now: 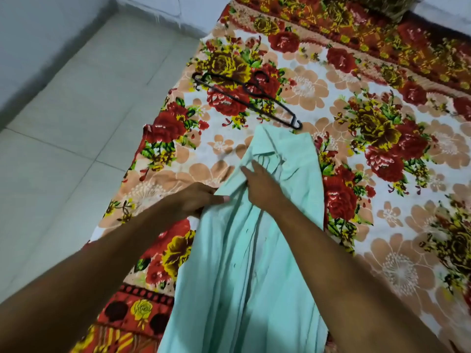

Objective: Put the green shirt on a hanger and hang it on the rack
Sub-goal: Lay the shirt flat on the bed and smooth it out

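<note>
Shirt (237, 263) hem beyond the bottom edge

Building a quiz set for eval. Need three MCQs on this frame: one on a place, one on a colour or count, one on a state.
1. Where does the hanger lie?
A. on the floor tiles
B. on the floral bedspread, beyond the shirt collar
C. inside the shirt

2. What colour is the hanger?
A. black
B. white
C. pink

3. What is the left hand doing?
A. hanging idle
B. holding the hanger
C. gripping the green shirt at its edge

Key: 1 B, it rests on the flowered cloth past the collar. 2 A, the frame is dark black. 3 C, thumb and fingers pinch the cloth while the right hand rests on the shirt.
</note>
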{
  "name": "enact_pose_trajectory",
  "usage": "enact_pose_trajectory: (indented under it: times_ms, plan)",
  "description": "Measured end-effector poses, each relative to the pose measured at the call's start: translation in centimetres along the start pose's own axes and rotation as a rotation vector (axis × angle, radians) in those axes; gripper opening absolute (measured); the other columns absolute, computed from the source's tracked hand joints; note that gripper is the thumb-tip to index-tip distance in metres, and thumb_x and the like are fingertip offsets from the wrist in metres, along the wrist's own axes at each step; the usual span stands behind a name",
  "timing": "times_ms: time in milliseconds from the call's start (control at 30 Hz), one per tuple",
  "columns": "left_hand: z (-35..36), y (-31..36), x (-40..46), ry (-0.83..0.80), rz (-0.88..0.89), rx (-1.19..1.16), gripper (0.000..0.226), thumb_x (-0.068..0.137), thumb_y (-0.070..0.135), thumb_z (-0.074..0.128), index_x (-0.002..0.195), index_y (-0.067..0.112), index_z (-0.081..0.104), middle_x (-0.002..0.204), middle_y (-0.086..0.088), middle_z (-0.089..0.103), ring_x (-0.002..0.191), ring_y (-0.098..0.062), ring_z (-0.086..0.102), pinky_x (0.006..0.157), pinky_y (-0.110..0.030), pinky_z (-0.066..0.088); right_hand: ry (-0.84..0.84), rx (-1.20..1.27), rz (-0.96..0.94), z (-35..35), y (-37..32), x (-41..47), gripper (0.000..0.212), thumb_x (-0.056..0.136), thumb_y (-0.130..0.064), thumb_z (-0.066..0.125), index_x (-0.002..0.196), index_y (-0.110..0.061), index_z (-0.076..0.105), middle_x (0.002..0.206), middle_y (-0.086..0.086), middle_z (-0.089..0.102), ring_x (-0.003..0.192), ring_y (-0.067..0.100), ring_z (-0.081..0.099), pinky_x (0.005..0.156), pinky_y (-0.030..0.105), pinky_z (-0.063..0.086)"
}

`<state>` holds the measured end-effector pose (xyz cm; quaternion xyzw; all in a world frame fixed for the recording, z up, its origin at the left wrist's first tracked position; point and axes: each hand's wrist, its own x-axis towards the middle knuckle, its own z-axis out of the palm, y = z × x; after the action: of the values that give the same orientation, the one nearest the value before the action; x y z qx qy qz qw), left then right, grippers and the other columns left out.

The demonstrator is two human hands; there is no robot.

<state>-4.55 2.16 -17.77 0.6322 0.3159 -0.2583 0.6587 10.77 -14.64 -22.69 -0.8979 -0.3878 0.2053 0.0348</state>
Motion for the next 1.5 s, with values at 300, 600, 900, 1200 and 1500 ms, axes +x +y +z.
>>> enact_pose_trajectory:
  times_ms: [300, 600, 900, 1200, 1500]
  plan:
    - [-4.7, -3.5, -4.1, 0.290, 0.105, 0.135, 0.043, 0.082, 0.042, 0.083, 0.099, 0.003, 0.075, 0.095, -0.011, 0.073, 0.084, -0.022, 0.066, 0.078, -0.039, 0.056, -0.040, -0.119, 0.064, -1.4, -1.1, -0.1, 0.066, 0.100, -0.008, 0.044, 0.161, -0.009, 0.018, 0.168, 0.021, 0.011, 0.156, 0.034, 0.015, 0.122, 0.048, 0.029]
    - [-5.5, -7.3, -7.6, 0.584, 0.318, -0.117, 0.033, 0.094, 0.038, 0.071, 0.112, 0.015, 0.056, 0.107, -0.006, 0.064, 0.085, -0.014, 0.062, 0.069, -0.023, 0.051, 0.144, 0.008, -0.475, 2.3, -11.6, -6.5, 0.048, 0.097, -0.029, 0.061, 0.142, -0.015, 0.054, 0.139, 0.012, 0.058, 0.129, 0.033, 0.052, 0.104, 0.047, 0.044]
    - [-3.0, -12.2, -11.3, 0.591, 0.200, 0.283, 0.015, 0.094, 0.024, 0.070, 0.098, 0.012, 0.062, 0.083, 0.001, 0.057, 0.081, -0.019, 0.054, 0.055, -0.024, 0.036, 0.073, -0.161, -0.347, 5.8, -14.9, -10.5, 0.058, 0.096, -0.022, 0.057, 0.152, -0.014, 0.042, 0.162, 0.016, 0.035, 0.152, 0.034, 0.029, 0.121, 0.055, 0.023]
    - [-0.6, -18.5, -16.8, 0.396, 0.033, 0.292, 0.041, 0.085, 0.043, 0.079, 0.102, 0.006, 0.071, 0.099, -0.011, 0.072, 0.088, -0.029, 0.068, 0.071, -0.040, 0.054, 0.198, -0.086, -0.441, 6.6, -18.0, -15.8, 0.056, 0.087, -0.005, 0.055, 0.143, -0.003, 0.053, 0.152, 0.021, 0.048, 0.143, 0.039, 0.043, 0.117, 0.051, 0.036]
    - [3.8, -23.6, -22.4, 0.384, -0.027, 0.028, 0.035, 0.085, 0.030, 0.083, 0.094, 0.002, 0.064, 0.081, -0.008, 0.067, 0.070, -0.020, 0.060, 0.059, -0.031, 0.043, 0.008, -0.150, -0.385, 7.6, -21.4, -22.9, 0.062, 0.086, -0.011, 0.064, 0.146, -0.004, 0.047, 0.156, 0.020, 0.041, 0.147, 0.038, 0.035, 0.118, 0.049, 0.033]
